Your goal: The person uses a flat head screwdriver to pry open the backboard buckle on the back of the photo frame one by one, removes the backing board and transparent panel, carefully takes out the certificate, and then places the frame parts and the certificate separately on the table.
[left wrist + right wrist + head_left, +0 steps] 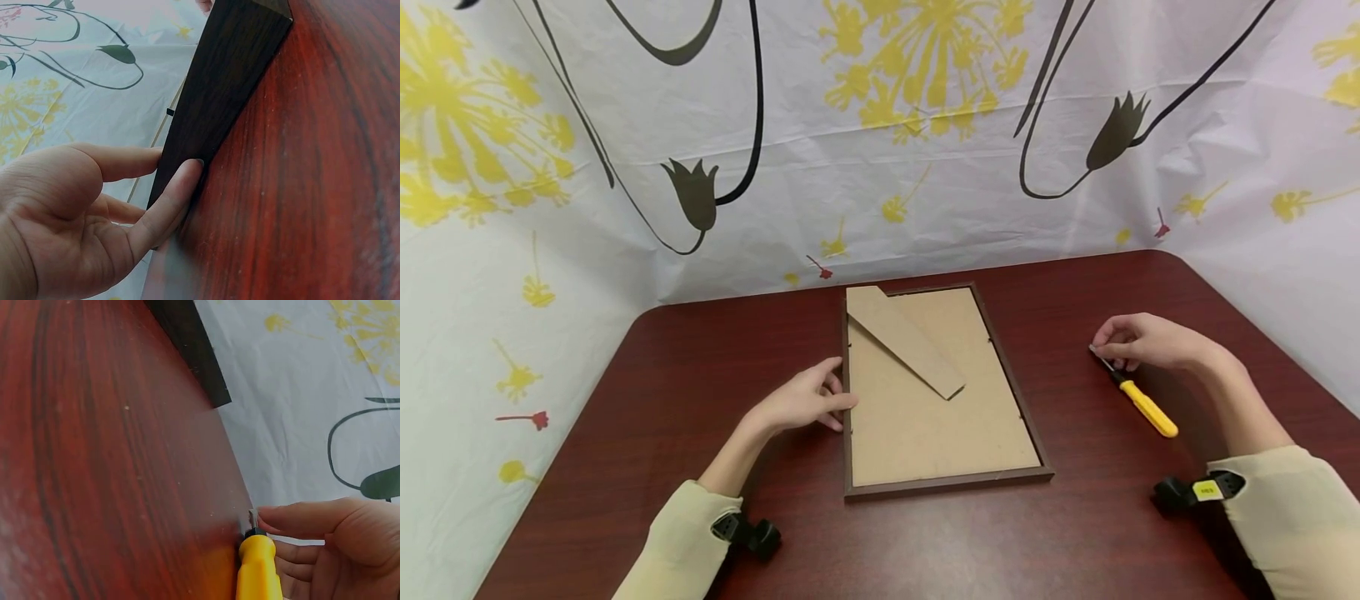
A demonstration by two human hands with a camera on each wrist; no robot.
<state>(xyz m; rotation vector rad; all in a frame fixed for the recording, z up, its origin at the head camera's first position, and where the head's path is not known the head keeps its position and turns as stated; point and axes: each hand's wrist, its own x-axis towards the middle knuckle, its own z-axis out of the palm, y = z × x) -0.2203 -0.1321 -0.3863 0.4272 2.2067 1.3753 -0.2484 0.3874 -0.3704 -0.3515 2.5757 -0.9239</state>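
A picture frame [949,482] lies back side up on the table, its tan backing board [925,442] showing. A cardboard easel stand [906,342] sits slanted across the board's upper left. At the frame's left side, my left hand [801,400] grips the edge, thumb over the top and fingers along the outer side, as the left wrist view also shows. To the right, my right hand [1150,340] pinches the metal shaft of a screwdriver [1148,408] near its tip. Its yellow handle points back toward me; the curled fingers partly hide the shaft.
The dark red wooden table [760,333] has rounded far corners. A white sheet [790,150] with yellow and dark flower prints hangs behind it and along both sides. Small dark metal tabs [990,340] stand along the frame's inner edges. Both wrists carry black straps with cameras.
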